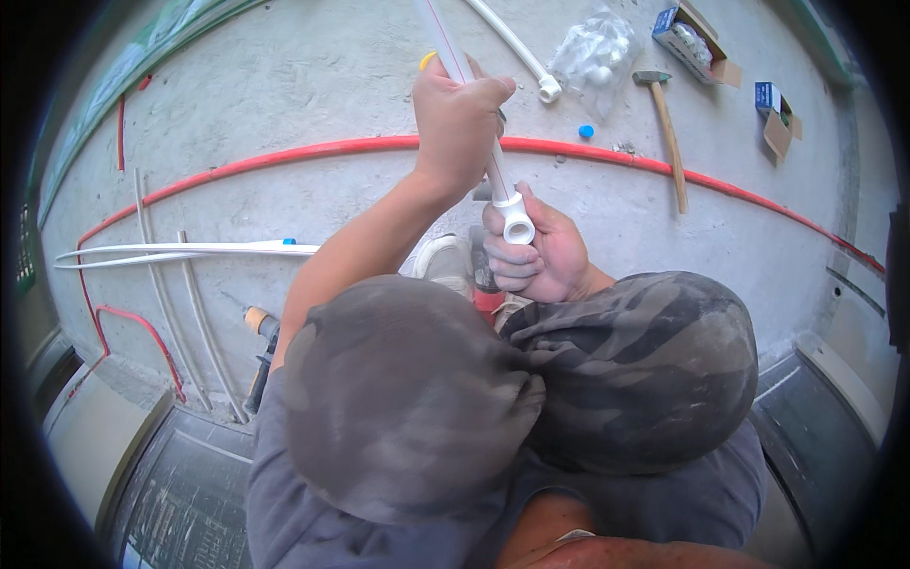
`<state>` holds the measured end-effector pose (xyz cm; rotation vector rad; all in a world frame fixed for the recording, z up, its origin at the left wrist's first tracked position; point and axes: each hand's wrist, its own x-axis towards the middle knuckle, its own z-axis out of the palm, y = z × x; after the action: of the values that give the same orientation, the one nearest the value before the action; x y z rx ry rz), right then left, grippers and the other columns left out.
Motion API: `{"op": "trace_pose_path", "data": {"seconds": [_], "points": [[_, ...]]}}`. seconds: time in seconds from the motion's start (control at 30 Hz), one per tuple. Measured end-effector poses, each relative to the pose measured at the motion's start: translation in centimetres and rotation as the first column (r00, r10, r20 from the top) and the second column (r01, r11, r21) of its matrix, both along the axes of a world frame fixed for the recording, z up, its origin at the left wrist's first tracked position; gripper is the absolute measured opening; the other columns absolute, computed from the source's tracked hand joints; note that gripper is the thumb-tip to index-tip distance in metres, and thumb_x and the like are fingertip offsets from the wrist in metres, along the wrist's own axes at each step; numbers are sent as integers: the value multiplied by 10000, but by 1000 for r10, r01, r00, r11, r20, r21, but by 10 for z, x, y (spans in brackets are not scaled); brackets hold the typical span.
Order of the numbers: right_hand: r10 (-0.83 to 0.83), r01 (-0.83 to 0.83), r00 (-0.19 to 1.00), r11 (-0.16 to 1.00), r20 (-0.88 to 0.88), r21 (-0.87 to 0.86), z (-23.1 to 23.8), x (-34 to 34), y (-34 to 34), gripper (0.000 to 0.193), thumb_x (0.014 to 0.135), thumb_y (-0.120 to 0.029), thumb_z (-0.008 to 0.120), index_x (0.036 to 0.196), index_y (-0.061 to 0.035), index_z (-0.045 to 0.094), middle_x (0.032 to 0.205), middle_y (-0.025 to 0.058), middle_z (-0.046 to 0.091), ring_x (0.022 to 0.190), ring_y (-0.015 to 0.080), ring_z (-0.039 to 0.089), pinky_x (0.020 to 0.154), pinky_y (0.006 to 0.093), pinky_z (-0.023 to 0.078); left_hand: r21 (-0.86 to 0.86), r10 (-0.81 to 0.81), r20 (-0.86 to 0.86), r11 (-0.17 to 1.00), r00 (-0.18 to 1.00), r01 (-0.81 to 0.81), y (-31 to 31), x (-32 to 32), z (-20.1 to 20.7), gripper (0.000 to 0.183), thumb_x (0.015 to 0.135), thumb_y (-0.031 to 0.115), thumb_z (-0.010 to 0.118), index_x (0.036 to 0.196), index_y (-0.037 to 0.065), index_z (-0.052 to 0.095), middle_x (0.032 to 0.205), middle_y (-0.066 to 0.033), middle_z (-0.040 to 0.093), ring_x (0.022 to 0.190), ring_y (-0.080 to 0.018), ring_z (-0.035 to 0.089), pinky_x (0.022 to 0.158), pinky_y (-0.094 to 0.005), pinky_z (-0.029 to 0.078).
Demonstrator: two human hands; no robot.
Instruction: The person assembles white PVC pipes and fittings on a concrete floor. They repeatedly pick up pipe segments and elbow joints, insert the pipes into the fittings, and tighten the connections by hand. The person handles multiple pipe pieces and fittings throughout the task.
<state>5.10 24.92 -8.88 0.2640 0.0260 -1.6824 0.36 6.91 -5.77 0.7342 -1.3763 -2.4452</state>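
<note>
Pipe [445, 38], white with a thin red stripe, is held at a slant in front of the person, well above the knees in view, its upper end running out of the top edge. Left hand [461, 119] is closed around the pipe's shaft, thumb lying across it; a small yellow part shows beside the fingers, kind not determinable. Right hand [550, 248] is closed around a white elbow fitting [513, 211] at the pipe's lower end, its round opening facing the wearer; how deep the pipe sits in the fitting cannot be told. Below, between the legs, a dark and red object [487, 296] is partly hidden beside a light shoe [444, 261]. A red pipe [332, 148] crosses the grey floor [313, 100] in a curve. To the right, a hammer [669, 133] lies with its wooden handle across that red pipe; near it are a blue cap [586, 131], a clear bag [595, 47] of white fittings and two open blue boxes [675, 36]. Beside the bag lies another white pipe [509, 36] ending in an elbow. To the left, long white pipes [204, 248] lie near a power tool [265, 327].
</note>
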Motion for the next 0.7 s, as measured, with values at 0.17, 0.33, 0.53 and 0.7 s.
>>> {"op": "trace_pose_path", "data": {"seconds": [0.17,0.33,0.53,0.7], "points": [[-24,23,997,1000,68,20,-2,0,1,559,1149,-576,314,1089,-65,532,654,-38,430,477,50,311,472,222,269,-91,6,51,996,999,-2,4,-6,-13,241,894,-64,658,838,85,477,631,19,470,478,-56,404,427,-268,317],[-23,19,996,999,86,44,-1,1,1,565,1151,-573,305,1095,-60,534,650,-37,425,474,52,308,469,223,271,-109,-7,67,994,998,14,5,-8,-18,229,895,-64,655,852,85,487,639,24,475,481,-50,401,427,-267,320],[-9,6,999,999,52,46,0,-1,2,560,1150,-575,295,1076,-80,546,635,-40,419,469,61,311,473,235,274,-161,-40,55,986,998,48,4,-7,-18,195,871,-14,686,870,62,506,708,-7,529,578,-90,492,520,-292,407],[-13,11,999,999,44,39,-1,-1,3,548,1148,-578,301,1062,-88,531,629,-45,424,464,57,314,473,234,269,-125,-43,34,991,999,46,5,-5,-12,195,870,-10,689,865,60,508,699,-4,531,565,-86,488,509,-285,400]]}}
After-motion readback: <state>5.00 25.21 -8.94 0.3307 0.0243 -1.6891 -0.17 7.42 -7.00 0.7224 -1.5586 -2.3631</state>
